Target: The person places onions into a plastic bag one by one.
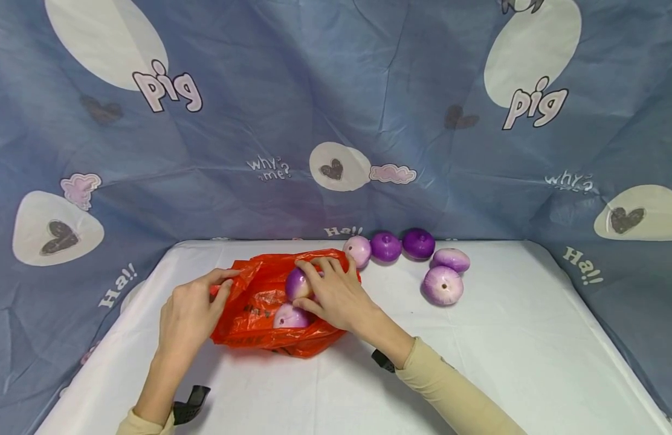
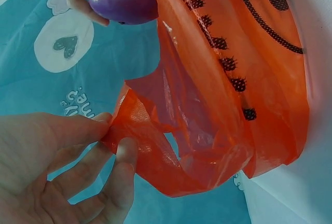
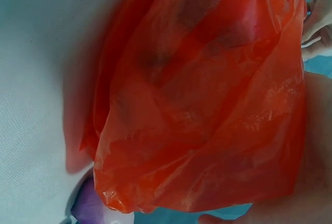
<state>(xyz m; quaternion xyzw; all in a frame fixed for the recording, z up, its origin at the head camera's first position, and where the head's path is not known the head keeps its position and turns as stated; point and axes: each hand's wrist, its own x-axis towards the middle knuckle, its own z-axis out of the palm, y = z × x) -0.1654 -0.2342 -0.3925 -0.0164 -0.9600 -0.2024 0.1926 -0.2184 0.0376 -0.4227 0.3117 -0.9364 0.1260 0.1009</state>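
A red plastic bag [image 1: 254, 302] lies on its side with its mouth spread. My left hand [image 1: 189, 311] pinches the edge of its mouth between thumb and fingers; the left wrist view shows this pinch on the bag's thin rim [image 2: 132, 130]. Over the opening, my right hand [image 1: 336, 296] grips a purple onion [image 1: 295, 284], also visible in the left wrist view as a shiny purple onion [image 2: 124, 1]. A paler onion [image 1: 290, 316] sits inside the bag, just below the held one. In the right wrist view the bag [image 3: 207, 115] hides most of the right hand.
Behind the bag on the white table [image 1: 510, 338] are a pale onion [image 1: 358, 251], a purple onion [image 1: 386, 247] and a darker one [image 1: 419, 243]. To their right are two pale onions, one flatter [image 1: 451, 260], one rounder [image 1: 443, 286]. A blue printed cloth [image 1: 450, 181] hangs behind.
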